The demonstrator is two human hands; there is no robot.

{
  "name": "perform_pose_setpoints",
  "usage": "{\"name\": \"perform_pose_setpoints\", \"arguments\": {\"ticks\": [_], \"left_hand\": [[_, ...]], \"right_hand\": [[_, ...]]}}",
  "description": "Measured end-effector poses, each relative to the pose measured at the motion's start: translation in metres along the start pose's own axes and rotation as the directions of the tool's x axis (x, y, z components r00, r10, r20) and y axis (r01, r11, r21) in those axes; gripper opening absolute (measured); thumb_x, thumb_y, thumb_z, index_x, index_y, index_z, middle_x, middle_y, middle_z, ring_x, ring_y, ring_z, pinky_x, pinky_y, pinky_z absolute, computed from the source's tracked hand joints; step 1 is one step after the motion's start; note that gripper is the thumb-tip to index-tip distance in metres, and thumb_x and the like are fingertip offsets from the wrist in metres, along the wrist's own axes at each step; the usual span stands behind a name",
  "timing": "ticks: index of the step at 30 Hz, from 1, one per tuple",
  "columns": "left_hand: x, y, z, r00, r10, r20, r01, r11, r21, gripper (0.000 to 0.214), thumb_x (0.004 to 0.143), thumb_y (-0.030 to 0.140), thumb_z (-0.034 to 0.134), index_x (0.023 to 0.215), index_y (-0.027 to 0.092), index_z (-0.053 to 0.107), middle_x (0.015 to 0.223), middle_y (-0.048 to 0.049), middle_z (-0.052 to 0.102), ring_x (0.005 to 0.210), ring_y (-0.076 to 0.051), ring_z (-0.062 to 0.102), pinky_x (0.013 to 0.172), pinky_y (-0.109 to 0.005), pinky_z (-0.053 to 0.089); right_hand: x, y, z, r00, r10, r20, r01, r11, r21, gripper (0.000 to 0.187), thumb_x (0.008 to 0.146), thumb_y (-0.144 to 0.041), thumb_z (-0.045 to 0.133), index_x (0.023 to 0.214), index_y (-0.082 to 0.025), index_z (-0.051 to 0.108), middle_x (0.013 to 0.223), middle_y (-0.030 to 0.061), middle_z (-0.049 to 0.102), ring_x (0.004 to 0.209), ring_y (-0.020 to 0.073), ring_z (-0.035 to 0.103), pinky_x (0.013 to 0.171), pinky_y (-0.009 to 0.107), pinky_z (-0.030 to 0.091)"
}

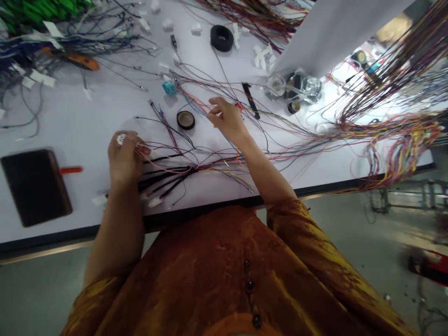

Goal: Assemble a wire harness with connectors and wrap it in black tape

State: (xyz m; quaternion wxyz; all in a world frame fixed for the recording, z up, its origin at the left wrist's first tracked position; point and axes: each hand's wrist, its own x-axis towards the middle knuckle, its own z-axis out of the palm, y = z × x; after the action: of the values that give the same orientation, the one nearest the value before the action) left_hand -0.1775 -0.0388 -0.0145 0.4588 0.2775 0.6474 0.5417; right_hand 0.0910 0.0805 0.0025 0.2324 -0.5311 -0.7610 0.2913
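One small, blocky white plastic connector [121, 138] is clamped in the left hand [126, 156]'s fingers, near a thin pink wire [164, 170], while the right hand [227, 120]'s fingers are loosely apart.

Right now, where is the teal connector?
In the head view, the teal connector lies on the table left of centre, beyond the tape roll between the hands and left of the right hand.

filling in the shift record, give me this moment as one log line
left hand: white connector; right hand: near orange wires; tape roll: between hands
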Motion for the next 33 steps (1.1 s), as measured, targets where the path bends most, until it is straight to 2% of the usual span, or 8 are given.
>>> {"name": "perform_pose_setpoints", "arguments": {"ticks": [3, 5, 10, 14, 17, 20, 23, 33], "left_hand": [[0.001, -0.004, -0.014, 0.949, 0.279, -0.145, -0.212, 0.908, 0.361, 0.019, 0.072, 0.031, 0.069, 0.078, 0.022, 0.054, 0.069, 0.0051, 0.053, 0.067, -0.014, 0.051, 0.074, -0.029, 0.045], [0.004, -0.007, -0.023, 0.904, 0.411, -0.118, -0.232, 0.703, 0.672, 0.018, 0.071, 0.029, 0.069, 0.074, 0.021, 0.053, 0.074, 0.0015, 0.054, 0.084, -0.022, 0.058, 0.091, -0.04, 0.049], [0.006, 0.003, -0.032, 0.931, 0.366, -0.007, -0.158, 0.419, 0.894, 0.024, 0.074, 0.039, 0.069, 0.082, 0.022, 0.055, 0.102, -0.0078, 0.065, 0.127, -0.04, 0.053, 0.114, -0.062, 0.036], [-0.014, 0.033, 0.001, 0.868, 0.494, 0.051, -0.349, 0.533, 0.771, 0.019, 0.078, 0.031, 0.068, 0.093, 0.019, 0.066, 0.104, -0.0066, 0.071, 0.101, -0.027, 0.066, 0.095, -0.044, 0.052], [-0.037, 0.047, 0.057, 0.902, 0.34, 0.266, -0.432, 0.704, 0.564, 0.011, 0.081, 0.025, 0.07, 0.088, 0.018, 0.07, 0.083, -0.0007, 0.071, 0.075, -0.015, 0.064, 0.072, -0.027, 0.052], [-0.05, 0.042, 0.121, 0.84, 0.036, 0.541, -0.263, 0.9, 0.349, 0.008, 0.079, 0.019, 0.074, 0.084, 0.015, 0.068, 0.077, -0.0015, 0.071, 0.066, -0.011, 0.063, 0.063, -0.024, 0.049], [-0.049, 0.025, 0.166, 0.833, -0.125, 0.538, 0.015, 0.979, 0.204, 0.006, 0.082, 0.018, 0.071, 0.086, 0.016, 0.067, 0.077, -0.0024, 0.07, 0.06, -0.01, 0.062, 0.053, -0.021, 0.044], [-0.045, 0.01, 0.175, 0.856, -0.233, 0.461, 0.303, 0.95, -0.082, 0.012, 0.087, 0.016, 0.059, 0.075, 0.018, 0.06, 0.066, 0.0004, 0.064, 0.07, -0.012, 0.07, 0.071, -0.023, 0.056]], "right_hand": [[-0.028, 0.023, -0.027, 0.997, 0.047, -0.065, -0.042, 0.995, 0.085, 0.021, 0.088, -0.026, 0.058, 0.103, -0.017, 0.069, 0.09, 0.0031, 0.07, 0.075, 0.0136, 0.063, 0.07, 0.026, 0.052], [-0.058, 0.041, -0.043, 0.99, 0.135, -0.04, -0.128, 0.982, 0.138, 0.017, 0.086, -0.027, 0.058, 0.091, -0.016, 0.07, 0.083, 0.0025, 0.068, 0.065, 0.0119, 0.059, 0.063, 0.026, 0.049], [-0.102, 0.06, -0.05, 0.97, 0.244, 0.007, -0.243, 0.958, 0.15, 0.023, 0.086, -0.034, 0.06, 0.081, -0.015, 0.071, 0.073, 0.0017, 0.066, 0.06, 0.0118, 0.054, 0.064, 0.028, 0.044], [-0.096, 0.056, -0.041, 0.981, 0.193, 0.018, -0.193, 0.977, 0.088, 0.014, 0.08, -0.028, 0.066, 0.078, -0.015, 0.073, 0.082, 0.004, 0.072, 0.074, 0.0141, 0.058, 0.076, 0.029, 0.046], [-0.09, 0.05, -0.038, 0.983, 0.18, 0.037, -0.183, 0.976, 0.117, 0.011, 0.077, -0.02, 0.064, 0.08, -0.015, 0.073, 0.083, 0.0037, 0.072, 0.07, 0.0128, 0.056, 0.073, 0.027, 0.045], [-0.092, 0.041, -0.038, 0.991, 0.132, 0.037, -0.137, 0.975, 0.176, 0.011, 0.079, -0.02, 0.062, 0.081, -0.015, 0.072, 0.083, 0.0031, 0.07, 0.066, 0.0114, 0.052, 0.069, 0.027, 0.044], [-0.101, 0.031, -0.041, 1.0, 0.005, 0.023, -0.01, 0.976, 0.218, 0.008, 0.081, -0.02, 0.063, 0.082, -0.018, 0.07, 0.087, 0.0024, 0.068, 0.069, 0.0108, 0.053, 0.07, 0.026, 0.046], [-0.089, 0.056, -0.049, 0.958, 0.167, 0.233, -0.203, 0.969, 0.14, 0.012, 0.079, -0.019, 0.061, 0.081, -0.014, 0.071, 0.073, 0.0018, 0.067, 0.066, 0.013, 0.057, 0.068, 0.028, 0.046]]}}
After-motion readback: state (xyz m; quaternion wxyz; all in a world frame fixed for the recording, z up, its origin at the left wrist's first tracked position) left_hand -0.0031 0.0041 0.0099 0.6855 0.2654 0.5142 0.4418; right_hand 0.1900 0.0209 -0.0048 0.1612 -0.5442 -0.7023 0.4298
